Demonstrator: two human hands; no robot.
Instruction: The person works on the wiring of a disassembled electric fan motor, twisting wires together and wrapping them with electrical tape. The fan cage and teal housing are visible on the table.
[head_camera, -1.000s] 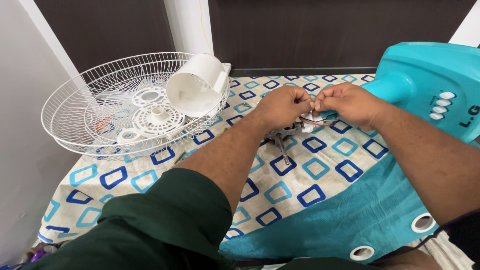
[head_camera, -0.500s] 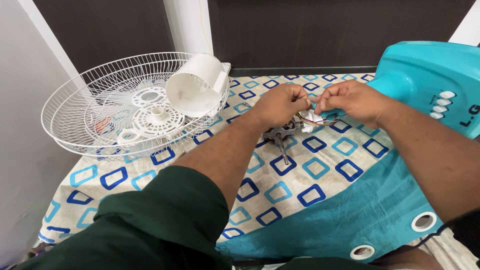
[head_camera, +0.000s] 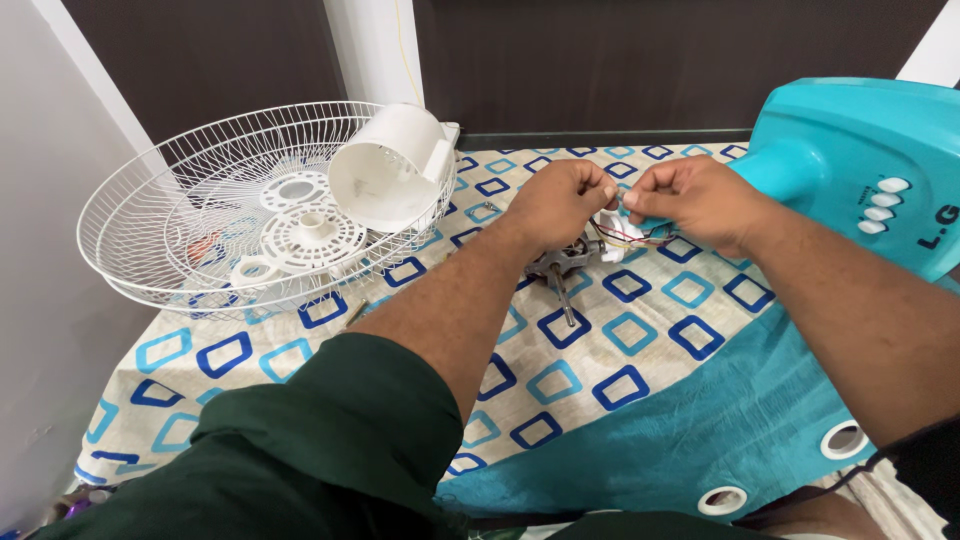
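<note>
A small grey fan motor (head_camera: 561, 268) with a thin metal shaft pointing toward me lies on the patterned cloth (head_camera: 600, 350). Thin coloured wires (head_camera: 640, 237) run up from it to a small white part between my hands. My left hand (head_camera: 560, 200) and my right hand (head_camera: 690, 200) meet just above the motor, fingertips pinched together on the wires and the white part. The exact grip point is hidden by my fingers.
A white wire fan guard (head_camera: 200, 215) lies at the left with white plastic discs and a white cylindrical motor cover (head_camera: 385, 170) in it. A turquoise fan base (head_camera: 860, 165) with white buttons stands at the right. A dark wall runs behind.
My hands have lifted slightly and drawn the wires up from the motor, so the motor and its shaft show more below them. The guard and base have not moved.
</note>
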